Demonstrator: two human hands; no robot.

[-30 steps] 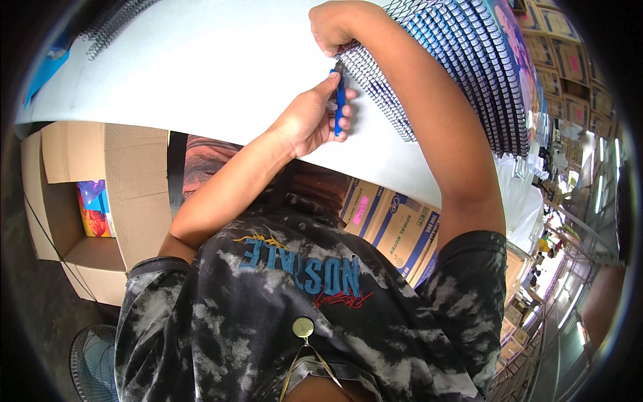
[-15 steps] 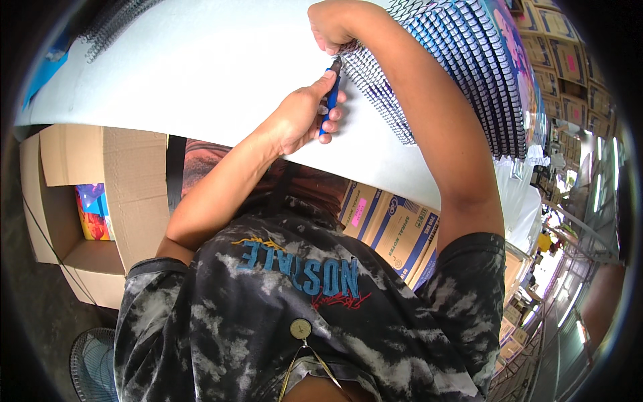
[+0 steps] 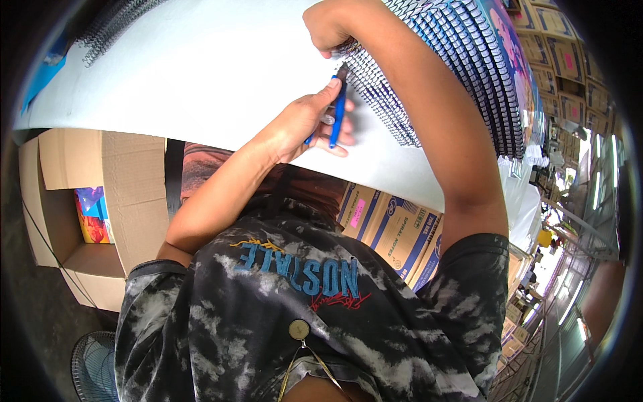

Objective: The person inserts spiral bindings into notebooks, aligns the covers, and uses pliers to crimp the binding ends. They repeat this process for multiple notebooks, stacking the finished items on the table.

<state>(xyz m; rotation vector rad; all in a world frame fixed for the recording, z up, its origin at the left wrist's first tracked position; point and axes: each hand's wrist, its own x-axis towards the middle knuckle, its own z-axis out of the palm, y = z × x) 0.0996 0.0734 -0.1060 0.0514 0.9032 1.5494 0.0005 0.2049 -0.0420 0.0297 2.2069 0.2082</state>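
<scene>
Okay so my left hand (image 3: pixel 311 124) has a pair of blue-handled wire cutters (image 3: pixel 338 114), thumb on top and fingers curled loosely round the far side, with the handles spread apart. The dark tip points away from me, right by the near corner of the stack of spiral-bound notebooks (image 3: pixel 479 74). Can't tell if it's actually touching wire.

My right hand (image 3: pixel 328 27) is up past that, wrist bent hard, knuckles curled over the ends of the coils. The fingertips are mostly hidden, so no idea from this angle if they're pinching a coil or just resting there. That forearm cuts right across the notebooks, with rows of dark spirals showing either side of it.

It's all on a white tabletop (image 3: pixel 201 74). More black spirals (image 3: pixel 110 33) sit at the far left. Down to my left there's an open cardboard box (image 3: pixel 137 201) with something brightly coloured (image 3: pixel 92 214) inside, plus a fan (image 3: pixel 97 368) lower down. Printed cartons (image 3: pixel 385 224) sit below the table's near edge.
</scene>
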